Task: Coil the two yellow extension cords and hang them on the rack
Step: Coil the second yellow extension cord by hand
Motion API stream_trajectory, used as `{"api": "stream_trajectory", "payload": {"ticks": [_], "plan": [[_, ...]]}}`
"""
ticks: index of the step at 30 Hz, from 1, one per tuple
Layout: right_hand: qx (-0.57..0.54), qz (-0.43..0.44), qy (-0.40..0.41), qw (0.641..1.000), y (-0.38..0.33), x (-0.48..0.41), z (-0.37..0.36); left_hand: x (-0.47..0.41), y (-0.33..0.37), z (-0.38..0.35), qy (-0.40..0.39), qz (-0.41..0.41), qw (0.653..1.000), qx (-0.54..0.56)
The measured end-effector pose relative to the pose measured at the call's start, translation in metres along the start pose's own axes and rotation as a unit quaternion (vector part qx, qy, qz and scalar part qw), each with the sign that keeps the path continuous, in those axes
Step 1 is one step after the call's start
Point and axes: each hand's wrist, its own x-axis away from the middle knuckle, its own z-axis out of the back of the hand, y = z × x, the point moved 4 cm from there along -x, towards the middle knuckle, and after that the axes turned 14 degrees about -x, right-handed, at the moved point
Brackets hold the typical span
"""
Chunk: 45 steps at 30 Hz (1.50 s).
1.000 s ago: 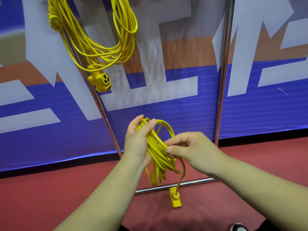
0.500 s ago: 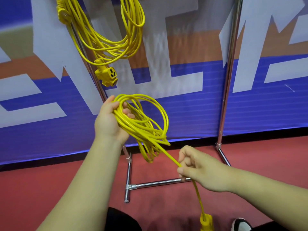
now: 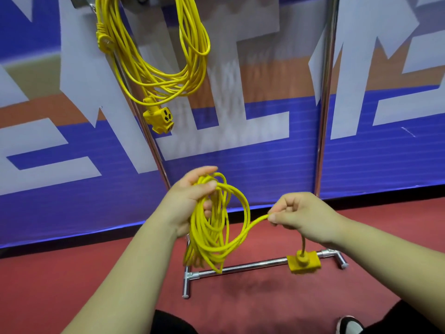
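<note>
- Since the earlier frame the left hand (image 3: 185, 203) has dropped away from the hung socket and the right hand (image 3: 303, 215) has risen level with it, shortening the free tail.
- Blue-and-white printed banner (image 3: 265, 160) and red floor (image 3: 265, 300): these form the backdrop.
- Chrome tubular rack (image 3: 325, 116): it stands against the banner, and its top rail is mostly out of frame.
- First yellow extension cord (image 3: 154, 56): already coiled, it hangs from the rack's upper left. Its yellow socket block (image 3: 160, 118) dangles lowest.
- Second yellow extension cord (image 3: 216, 232): its loops are gathered in the left hand and droop below the palm. It is not yet on the rack.
- Left hand: thumb and fingers are clamped round the top of the loops, probably as an anchor so they keep one size.
- Right hand: thumb and forefinger pinch the free tail near the coil, apparently to lay on the last loop.
- Flat yellow end block (image 3: 304, 261): it hangs below the right hand in front of the rack's base bar, and it is blurred.
</note>
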Motion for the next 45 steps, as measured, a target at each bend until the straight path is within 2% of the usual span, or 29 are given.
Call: {"api": "stream_trajectory", "payload": {"ticks": [3,6,12,18,22,26,31,35,40,45], "plan": [[0.038,0.048,0.039,0.997,-0.015,-0.005,0.001,0.005,-0.015,-0.02,-0.03,0.011,0.994,-0.103],[0.06,0.081,0.061,0.993,-0.026,-0.007,0.001,0.009,-0.023,-0.036,-0.051,0.013,0.988,-0.145],[0.078,0.115,0.025,0.99,-0.042,-0.006,-0.009,0.009,-0.027,-0.054,-0.066,0.024,0.989,-0.133],[0.068,0.119,0.01,0.991,-0.049,-0.006,-0.008,0.009,-0.026,-0.057,-0.093,0.004,0.979,-0.183],[0.044,0.124,-0.009,0.991,-0.049,-0.007,-0.006,0.008,-0.021,-0.057,-0.102,-0.031,0.971,-0.216],[-0.025,0.094,-0.079,0.992,-0.047,-0.002,0.003,0.01,-0.01,-0.057,-0.106,-0.091,0.961,-0.239],[0.009,0.026,-0.127,0.992,-0.033,0.003,0.032,0.006,0.011,-0.035,-0.03,-0.114,0.982,-0.148],[0.023,-0.001,-0.117,0.993,-0.022,0.004,0.045,0.003,0.025,-0.01,0.051,-0.107,0.992,-0.051],[0.03,0.006,-0.109,0.994,-0.014,0.001,0.049,-0.001,0.026,0.0,0.063,-0.095,0.992,-0.05],[0.014,0.002,-0.107,0.994,-0.012,0.005,0.052,-0.006,0.018,0.017,0.087,-0.041,0.994,0.061]]}}
